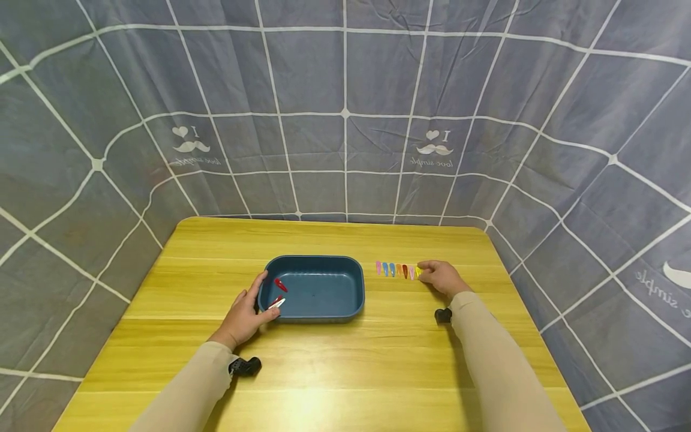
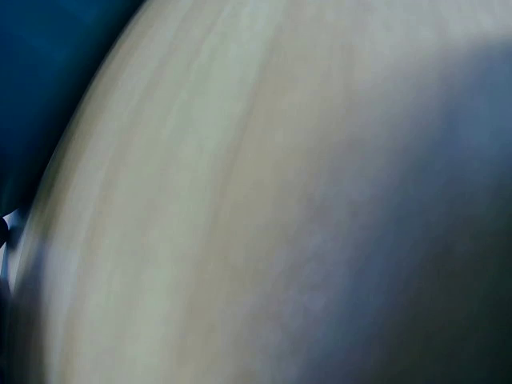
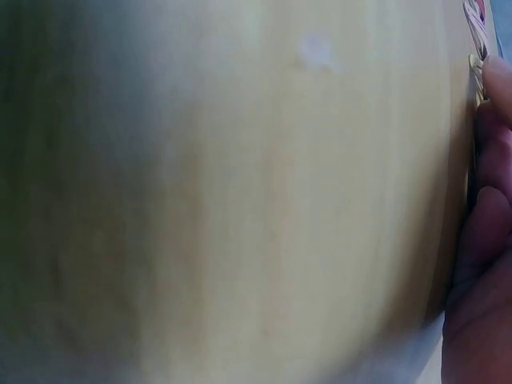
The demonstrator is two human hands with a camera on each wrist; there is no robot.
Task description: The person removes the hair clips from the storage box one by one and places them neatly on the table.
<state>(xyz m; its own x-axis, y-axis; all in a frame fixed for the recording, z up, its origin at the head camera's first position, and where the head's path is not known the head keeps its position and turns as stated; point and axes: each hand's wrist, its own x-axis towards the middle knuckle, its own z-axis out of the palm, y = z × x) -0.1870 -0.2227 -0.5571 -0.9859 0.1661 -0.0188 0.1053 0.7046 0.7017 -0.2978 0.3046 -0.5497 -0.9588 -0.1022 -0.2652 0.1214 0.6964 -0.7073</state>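
Note:
My left hand (image 1: pixel 244 317) lies at the near left corner of a dark blue tray (image 1: pixel 313 318). Its fingers stretch along the tray's left side, the thumb by the front rim. Inside the tray are a red hair clip (image 1: pixel 281 284) and, close to the thumb, a white hair clip (image 1: pixel 278 304) beside another red one. Right of the tray, my right hand (image 1: pixel 441 278) pinches a yellow hair clip (image 1: pixel 418 272) at the right end of a row. The right wrist view shows the thumb and curled fingers (image 3: pixel 494 152) at the edge.
Several hair clips stand side by side in that row: pink (image 1: pixel 379 268), two blue (image 1: pixel 385 269), orange (image 1: pixel 399 270), dark red (image 1: pixel 405 272) and light pink (image 1: pixel 412 272). They lie on a wood-grain table (image 1: pixel 324 372). A grey gridded curtain (image 1: pixel 313 144) surrounds the back and sides.

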